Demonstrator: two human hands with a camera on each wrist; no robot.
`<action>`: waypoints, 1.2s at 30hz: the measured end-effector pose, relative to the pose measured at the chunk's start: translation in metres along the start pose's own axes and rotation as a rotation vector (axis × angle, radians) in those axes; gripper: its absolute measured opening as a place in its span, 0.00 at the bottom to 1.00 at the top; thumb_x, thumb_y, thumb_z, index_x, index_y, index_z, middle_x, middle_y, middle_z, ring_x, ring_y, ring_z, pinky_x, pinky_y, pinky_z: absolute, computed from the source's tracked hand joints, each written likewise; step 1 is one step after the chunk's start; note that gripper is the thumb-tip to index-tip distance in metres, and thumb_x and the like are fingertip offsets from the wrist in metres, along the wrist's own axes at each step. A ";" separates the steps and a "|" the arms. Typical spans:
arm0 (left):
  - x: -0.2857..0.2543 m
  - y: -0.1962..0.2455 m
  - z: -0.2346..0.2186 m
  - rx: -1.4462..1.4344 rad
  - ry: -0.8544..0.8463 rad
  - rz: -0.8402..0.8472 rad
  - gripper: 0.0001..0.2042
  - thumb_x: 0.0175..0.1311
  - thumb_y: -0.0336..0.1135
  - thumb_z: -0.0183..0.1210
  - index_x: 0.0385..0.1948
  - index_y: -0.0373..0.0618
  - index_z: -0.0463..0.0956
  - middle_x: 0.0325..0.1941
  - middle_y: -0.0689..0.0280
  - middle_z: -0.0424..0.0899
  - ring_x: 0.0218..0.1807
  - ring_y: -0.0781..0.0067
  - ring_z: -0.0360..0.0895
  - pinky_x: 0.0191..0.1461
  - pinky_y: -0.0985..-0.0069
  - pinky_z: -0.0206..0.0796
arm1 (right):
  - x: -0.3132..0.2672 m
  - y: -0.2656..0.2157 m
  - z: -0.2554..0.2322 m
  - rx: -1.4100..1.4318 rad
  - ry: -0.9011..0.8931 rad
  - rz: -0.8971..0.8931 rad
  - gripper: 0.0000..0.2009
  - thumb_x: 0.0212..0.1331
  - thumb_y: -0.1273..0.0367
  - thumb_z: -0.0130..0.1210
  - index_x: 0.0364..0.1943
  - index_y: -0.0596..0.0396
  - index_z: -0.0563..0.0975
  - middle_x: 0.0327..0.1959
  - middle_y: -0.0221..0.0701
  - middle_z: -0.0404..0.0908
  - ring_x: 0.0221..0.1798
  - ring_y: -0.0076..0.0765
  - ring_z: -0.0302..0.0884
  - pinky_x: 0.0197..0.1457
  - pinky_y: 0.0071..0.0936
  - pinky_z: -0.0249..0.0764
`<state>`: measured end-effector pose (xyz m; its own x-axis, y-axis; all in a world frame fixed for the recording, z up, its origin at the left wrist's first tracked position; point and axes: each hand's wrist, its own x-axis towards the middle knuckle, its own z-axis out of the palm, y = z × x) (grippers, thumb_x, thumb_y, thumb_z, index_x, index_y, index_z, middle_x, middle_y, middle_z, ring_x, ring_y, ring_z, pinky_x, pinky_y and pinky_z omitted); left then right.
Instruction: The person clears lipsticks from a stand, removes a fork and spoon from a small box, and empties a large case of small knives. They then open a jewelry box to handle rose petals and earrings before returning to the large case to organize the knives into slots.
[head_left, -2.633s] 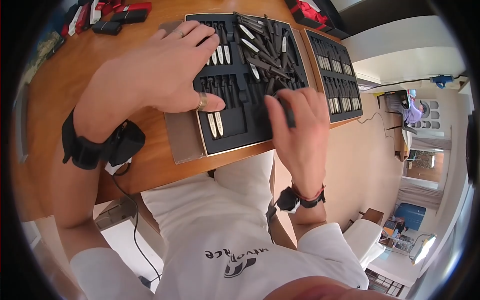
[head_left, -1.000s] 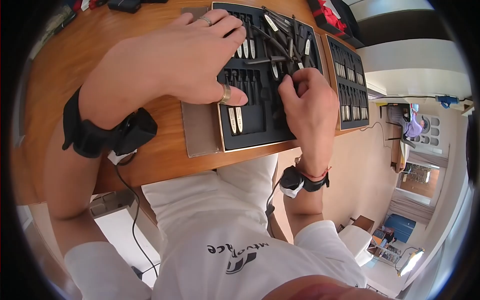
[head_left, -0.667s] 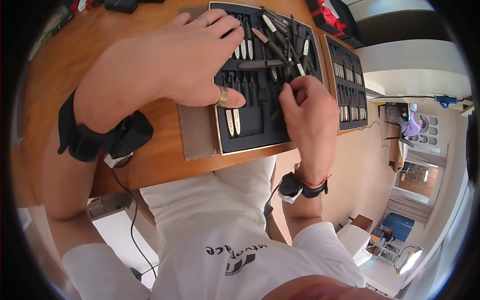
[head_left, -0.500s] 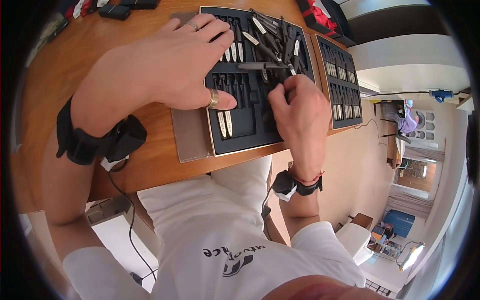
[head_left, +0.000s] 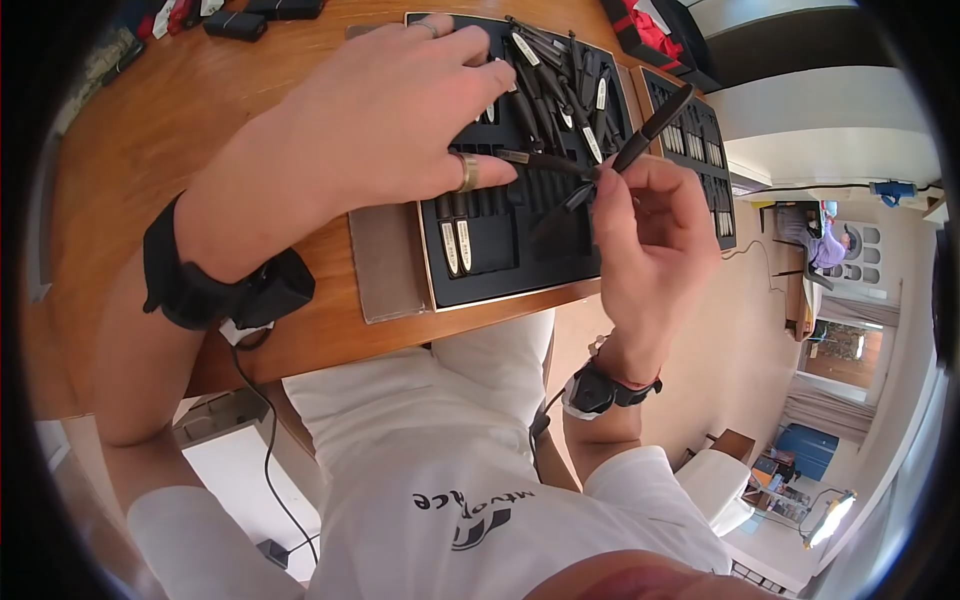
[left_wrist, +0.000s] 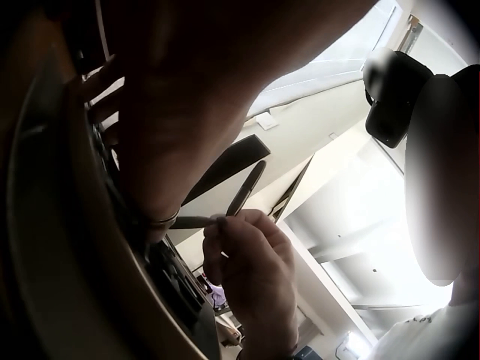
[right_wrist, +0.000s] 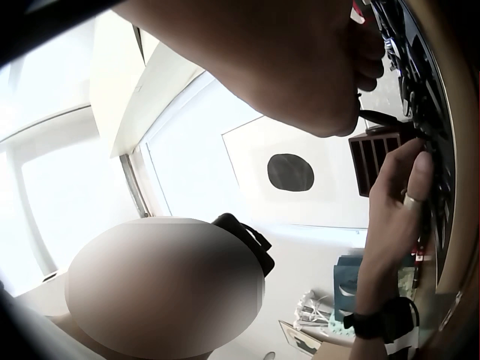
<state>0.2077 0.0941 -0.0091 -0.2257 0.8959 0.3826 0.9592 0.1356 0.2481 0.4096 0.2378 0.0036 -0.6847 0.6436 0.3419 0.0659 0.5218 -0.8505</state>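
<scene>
My right hand (head_left: 662, 215) pinches slim dark sticks (head_left: 655, 125) between thumb and fingers, raised over a black compartment tray (head_left: 500, 287). They fan out from the fingertips: one points up and right, another points left, and a blurred one slants down. My left hand (head_left: 385, 120) lies spread over the tray's left side, its thumb near the left-pointing stick's pale-marked end. Two white-labelled sticks (head_left: 455, 247) lie in the front left compartment. A loose heap of similar sticks (head_left: 560, 80) fills the back right. The left wrist view shows the pinching right hand (left_wrist: 251, 262) too.
A second tray (head_left: 722, 245) with rows of sticks stands to the right. Behind it is a dark box with red contents (head_left: 650, 35). Small black boxes (head_left: 235, 25) sit at the back left of the wooden table (head_left: 300, 80). A cable (head_left: 265, 400) hangs below the left wrist.
My right hand has come up from the heap and turned, bringing the dark sticks out in its fingers. The left hand has shifted slightly right, staying spread over the tray.
</scene>
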 end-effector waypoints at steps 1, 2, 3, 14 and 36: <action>0.001 0.000 0.003 -0.031 0.049 0.027 0.27 0.63 0.49 0.75 0.56 0.37 0.84 0.56 0.58 0.82 0.61 0.49 0.78 0.66 0.56 0.71 | -0.001 0.000 0.004 0.004 0.001 0.004 0.06 0.69 0.79 0.66 0.45 0.61 0.80 0.42 0.29 0.86 0.40 0.19 0.83 0.43 0.22 0.82; 0.002 0.001 0.004 -0.030 0.043 0.028 0.27 0.63 0.49 0.75 0.56 0.37 0.84 0.56 0.58 0.82 0.61 0.49 0.78 0.66 0.56 0.71 | -0.002 0.001 0.008 0.048 -0.026 -0.033 0.07 0.68 0.80 0.66 0.44 0.61 0.80 0.43 0.29 0.85 0.41 0.19 0.83 0.45 0.21 0.82; 0.004 0.005 0.002 -0.103 0.018 0.069 0.24 0.63 0.47 0.76 0.53 0.38 0.85 0.54 0.58 0.83 0.60 0.50 0.79 0.64 0.56 0.72 | -0.002 0.001 0.010 0.090 -0.051 -0.069 0.07 0.68 0.82 0.66 0.44 0.61 0.79 0.44 0.28 0.85 0.42 0.18 0.83 0.46 0.20 0.82; 0.012 0.014 -0.028 -0.514 -0.232 -0.157 0.16 0.68 0.40 0.74 0.29 0.36 0.80 0.22 0.60 0.75 0.25 0.60 0.70 0.33 0.61 0.64 | -0.002 0.018 0.005 0.184 0.118 -0.108 0.08 0.75 0.79 0.64 0.53 0.63 0.82 0.45 0.26 0.84 0.39 0.15 0.79 0.41 0.15 0.74; 0.004 0.042 -0.025 -0.371 -0.463 -0.473 0.20 0.70 0.37 0.70 0.23 0.27 0.77 0.17 0.48 0.63 0.19 0.54 0.61 0.26 0.57 0.57 | 0.007 0.009 -0.015 0.185 -0.259 -0.074 0.07 0.75 0.80 0.53 0.47 0.63 0.83 0.40 0.25 0.79 0.43 0.18 0.73 0.46 0.18 0.68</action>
<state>0.2429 0.0929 0.0253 -0.4258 0.8746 -0.2319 0.6391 0.4721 0.6072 0.4163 0.2559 0.0048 -0.8461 0.4314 0.3130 -0.1081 0.4361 -0.8934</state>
